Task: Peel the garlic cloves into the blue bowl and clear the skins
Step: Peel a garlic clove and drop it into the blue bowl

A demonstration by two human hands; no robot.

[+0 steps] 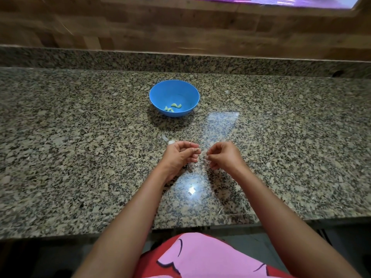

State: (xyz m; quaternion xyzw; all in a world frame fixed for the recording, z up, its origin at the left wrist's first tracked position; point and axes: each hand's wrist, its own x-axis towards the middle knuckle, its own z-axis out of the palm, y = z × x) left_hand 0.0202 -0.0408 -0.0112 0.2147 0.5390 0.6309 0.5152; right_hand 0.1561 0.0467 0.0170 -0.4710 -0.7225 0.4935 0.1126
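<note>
A blue bowl [174,91] stands on the granite counter and holds several pale peeled garlic cloves [172,107]. Closer to me, my left hand [180,154] and my right hand [222,155] hover side by side just above the counter, fingers curled. The left fingertips pinch something small and pale, probably a clove, mostly hidden. The right fingertips pinch a thin bit that looks like skin. A white unpeeled clove [171,142] lies just beyond my left hand, with a scrap of white skin [165,137] beside it.
The speckled granite counter [80,157] runs left to right, with a raised granite ledge and a wooden wall behind it. Its front edge lies near my body. A few tiny skin flakes lie scattered, one [226,92] right of the bowl.
</note>
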